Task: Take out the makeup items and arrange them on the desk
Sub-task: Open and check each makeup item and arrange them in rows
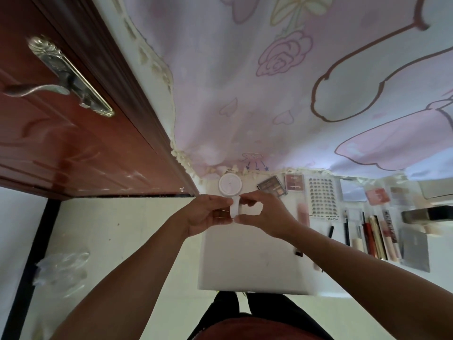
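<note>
Both my hands hold a small white round compact [235,210] on edge above the white desk [252,261]. My left hand [208,214] grips its left side and my right hand [263,214] pinches its right side. Just behind them a white round jar [230,184] stands at the desk's far edge. To the right lie two eyeshadow palettes [270,186], [295,182], a sheet of false lashes [322,198], a pink tube [303,213], and a row of pencils and lipsticks [372,235].
A brown door with a metal handle [36,90] stands at the left. A pink patterned cloth [282,94] hangs on the wall behind the desk. A crumpled clear plastic bag [61,268] lies on the floor at left. Grey and black boxes [426,215] sit at far right.
</note>
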`<act>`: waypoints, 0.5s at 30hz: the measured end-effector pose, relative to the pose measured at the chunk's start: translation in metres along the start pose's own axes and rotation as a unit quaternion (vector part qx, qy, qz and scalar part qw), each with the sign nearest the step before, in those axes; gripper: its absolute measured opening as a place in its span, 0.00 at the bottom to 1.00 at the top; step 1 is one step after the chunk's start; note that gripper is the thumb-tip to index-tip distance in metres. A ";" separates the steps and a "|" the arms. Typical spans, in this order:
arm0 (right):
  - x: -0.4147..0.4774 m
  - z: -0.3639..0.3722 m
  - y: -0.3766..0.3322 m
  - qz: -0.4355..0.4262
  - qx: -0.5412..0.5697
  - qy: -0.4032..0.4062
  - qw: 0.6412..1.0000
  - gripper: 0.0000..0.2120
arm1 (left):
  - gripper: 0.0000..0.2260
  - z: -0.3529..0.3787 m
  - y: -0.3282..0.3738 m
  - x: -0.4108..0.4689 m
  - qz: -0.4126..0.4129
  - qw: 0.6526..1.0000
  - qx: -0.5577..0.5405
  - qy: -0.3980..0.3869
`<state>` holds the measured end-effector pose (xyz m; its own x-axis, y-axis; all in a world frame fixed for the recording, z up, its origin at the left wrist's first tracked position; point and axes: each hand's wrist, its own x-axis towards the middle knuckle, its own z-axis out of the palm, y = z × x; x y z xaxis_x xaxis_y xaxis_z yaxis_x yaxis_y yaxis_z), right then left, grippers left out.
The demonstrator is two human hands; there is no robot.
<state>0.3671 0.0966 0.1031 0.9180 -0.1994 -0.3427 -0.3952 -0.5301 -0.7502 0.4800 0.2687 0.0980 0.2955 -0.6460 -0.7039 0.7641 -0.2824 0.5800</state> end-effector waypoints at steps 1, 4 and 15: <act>0.001 -0.002 -0.001 -0.003 -0.011 0.003 1.000 0.27 | 0.12 0.001 0.002 0.000 0.003 1.000 -0.002 -0.003; 0.003 -0.010 -0.005 -0.031 -0.044 0.023 0.998 0.24 | 0.17 0.004 0.008 0.001 0.013 1.000 -0.010 -0.012; 0.004 -0.025 -0.011 -0.089 -0.120 0.056 0.987 0.31 | 0.20 0.015 0.020 0.002 0.042 0.998 -0.047 0.001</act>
<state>0.3760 0.0809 0.1236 0.9754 -0.1687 -0.1420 -0.2205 -0.7428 -0.6321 0.4874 0.2503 0.1144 0.3624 -0.6631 -0.6549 0.7869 -0.1588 0.5963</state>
